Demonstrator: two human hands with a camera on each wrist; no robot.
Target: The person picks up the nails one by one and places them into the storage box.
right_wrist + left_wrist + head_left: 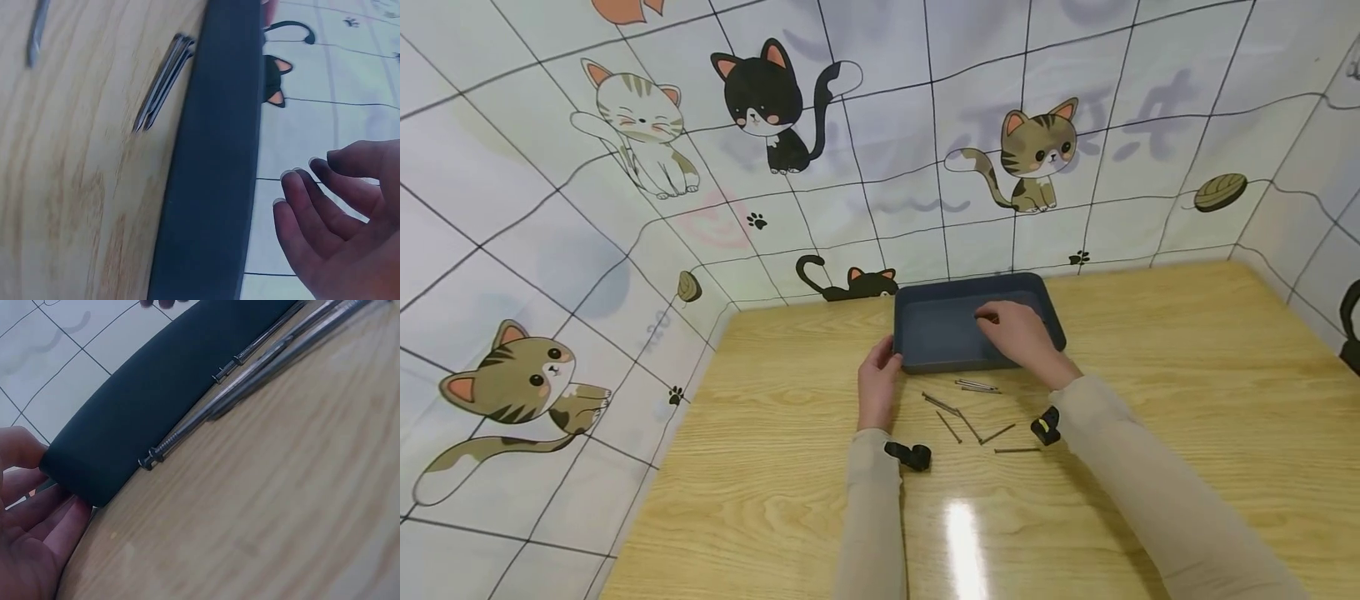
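A dark blue-grey rectangular tray (936,367) stands on the wooden table against the back wall. At its front left corner my left hand (877,383) holds on, and the left wrist view shows the fingers (65,515) and thumb about that corner. My right hand (1018,333) hovers over the tray's right half. Its fingers are loosely bent, with a gap between fingertips and thumb, and I see nothing held in the right wrist view. Several long metal nails (977,386) lie loose in front of the tray; a pair lies side by side near its front wall (206,156).
The light wood table (760,467) ends at a cat-printed sheet (887,200) behind and on the left. More nails lie scattered nearer me, among them a single nail (1017,451) below the right wrist. A black object (1351,329) shows at the far right edge.
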